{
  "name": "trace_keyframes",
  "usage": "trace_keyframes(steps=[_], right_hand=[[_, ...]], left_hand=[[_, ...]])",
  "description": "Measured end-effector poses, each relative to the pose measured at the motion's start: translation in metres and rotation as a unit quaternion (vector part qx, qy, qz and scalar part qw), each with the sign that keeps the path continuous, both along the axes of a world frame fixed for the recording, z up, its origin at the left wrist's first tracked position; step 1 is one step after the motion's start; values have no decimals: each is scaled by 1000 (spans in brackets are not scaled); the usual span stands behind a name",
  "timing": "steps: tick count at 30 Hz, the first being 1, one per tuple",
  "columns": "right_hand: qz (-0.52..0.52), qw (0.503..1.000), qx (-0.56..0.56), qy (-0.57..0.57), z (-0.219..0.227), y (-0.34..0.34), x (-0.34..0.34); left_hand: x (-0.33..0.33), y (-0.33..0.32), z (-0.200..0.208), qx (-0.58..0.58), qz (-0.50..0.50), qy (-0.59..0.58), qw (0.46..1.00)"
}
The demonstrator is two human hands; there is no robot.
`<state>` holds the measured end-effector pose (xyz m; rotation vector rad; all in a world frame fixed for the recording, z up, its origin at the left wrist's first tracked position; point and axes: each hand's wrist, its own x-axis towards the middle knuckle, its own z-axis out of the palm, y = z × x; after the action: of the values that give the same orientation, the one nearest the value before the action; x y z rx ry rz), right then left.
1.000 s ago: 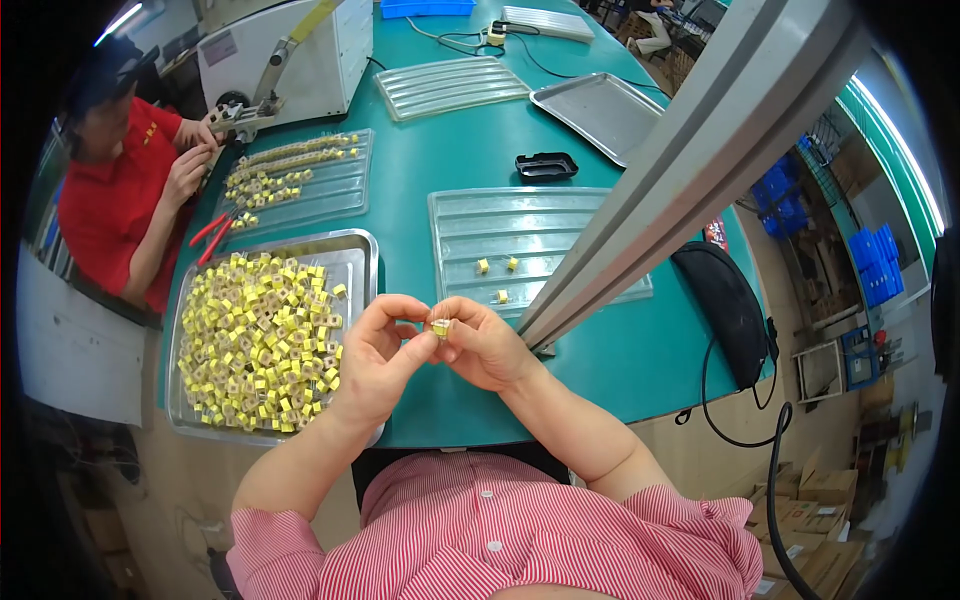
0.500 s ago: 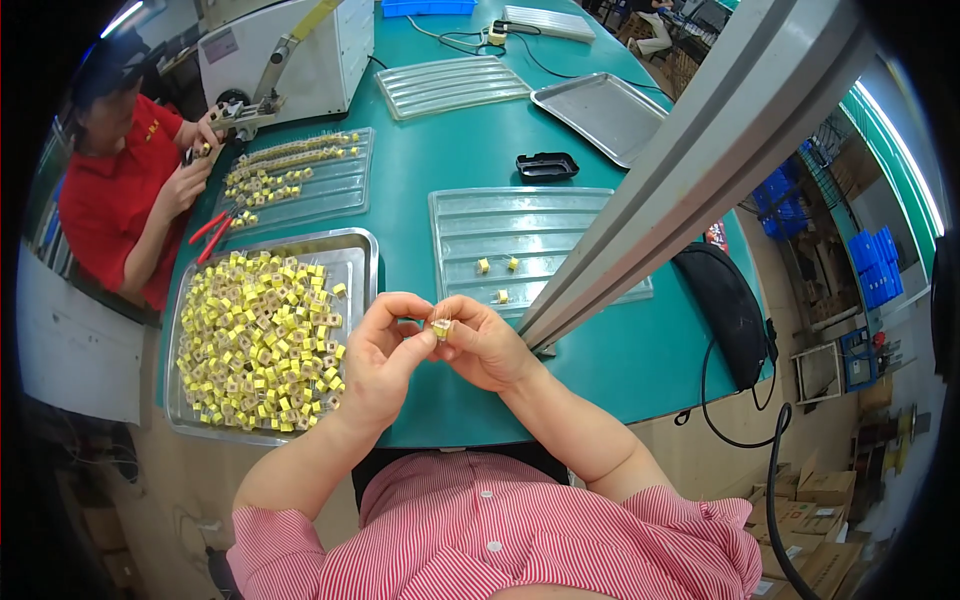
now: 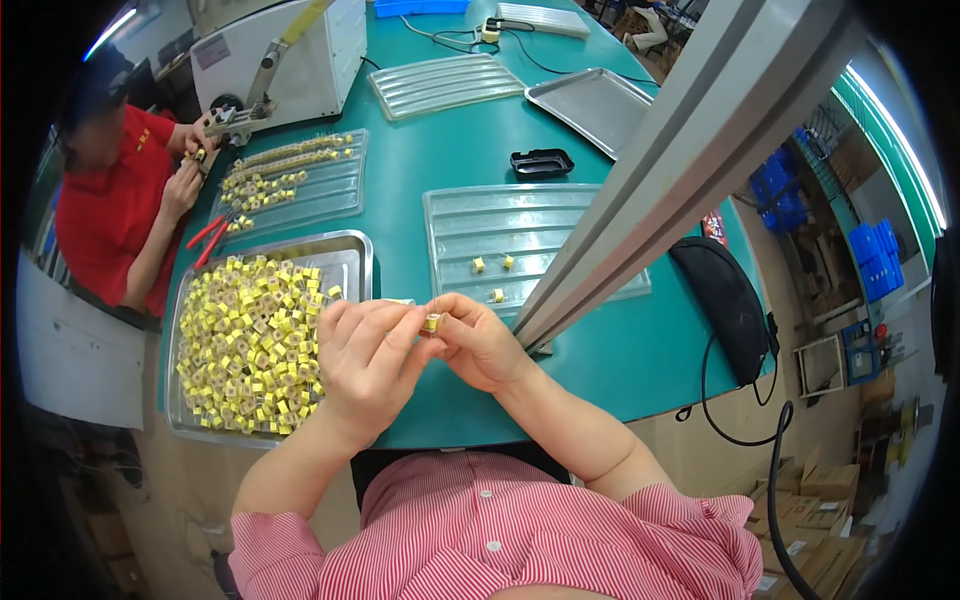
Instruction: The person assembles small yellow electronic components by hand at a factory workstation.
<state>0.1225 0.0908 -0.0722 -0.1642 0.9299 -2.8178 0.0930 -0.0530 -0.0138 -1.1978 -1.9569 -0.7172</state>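
Both hands meet over the near edge of the green table, at a small yellow-wrapped coil [image 3: 432,323] with thin wire leads. My right hand [image 3: 483,345] pinches it between thumb and fingertips. From the other side, the closed fingers of my left hand [image 3: 370,365] press at the coil and its wires, and hide part of it. A small pale piece [image 3: 402,301] shows just behind my left fingers; I cannot make out what it is. To the left, a metal tray [image 3: 366,262] holds a heap of similar yellow coils.
A clear ribbed tray [image 3: 450,225] ahead carries 3 coils. A grey metal post [image 3: 640,170] slants up at right, near a black case [image 3: 722,305]. Beyond lie a black box [image 3: 541,164] and red-handled pliers [image 3: 208,240]. A person in red [image 3: 115,215] works at far left.
My left hand has turned, its back now showing and its fingers reaching over toward the coil. The pale piece behind them has come into sight. My right hand stays nearly in place.
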Motion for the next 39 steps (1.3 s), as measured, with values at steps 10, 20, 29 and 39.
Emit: trace_keyframes(steps=[10,20,29,39], right_hand=[[9,999,45,21,0,1,-1],[-9,994,96,42,7,-2,3],[50,998,0,49,4,1,1],[44,998,20,30,4,-1,1]], left_hand=[[-5,-5,7,-9,-13,-9,1000],[-1,-7,5,97,-94,-390,911],[3,-5,-3,188,-168,-526,812],[3,-5,-3,166,-156,-491,841]])
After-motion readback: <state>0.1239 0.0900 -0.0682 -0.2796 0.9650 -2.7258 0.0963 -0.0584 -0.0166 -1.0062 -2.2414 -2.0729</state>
